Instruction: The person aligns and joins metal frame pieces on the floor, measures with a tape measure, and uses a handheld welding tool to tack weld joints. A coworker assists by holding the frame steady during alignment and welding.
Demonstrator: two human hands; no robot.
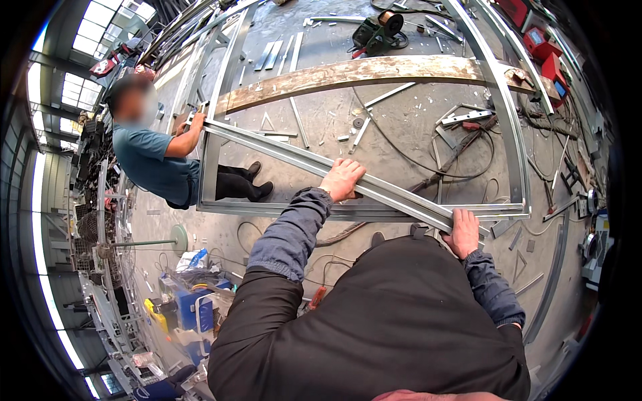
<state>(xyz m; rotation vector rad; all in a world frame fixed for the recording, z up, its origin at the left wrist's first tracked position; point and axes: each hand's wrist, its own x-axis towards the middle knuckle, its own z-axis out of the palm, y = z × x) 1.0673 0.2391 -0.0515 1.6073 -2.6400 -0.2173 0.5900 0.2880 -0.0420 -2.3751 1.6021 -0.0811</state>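
A long galvanized metal channel (294, 154) runs slantwise over a rectangular metal frame (294, 210). Around its middle my left hand (344, 179) is closed, fingers over the far side. My right hand (463, 232) grips the channel's near right end, just outside the frame's near rail. At the far left end, a co-worker (150, 144) in a teal shirt has both hands on or beside the channel, at the frame's left side. My fingertips are partly hidden behind the metal.
A worn wooden plank (348, 75) spans the frame. Beyond it stands a wire feeder with a copper-coloured spool (390, 22). Cables (428, 172) and metal offcuts (361, 134) lie on the floor. Red machines (540, 45) stand at right; a blue box (194, 309) sits at lower left.
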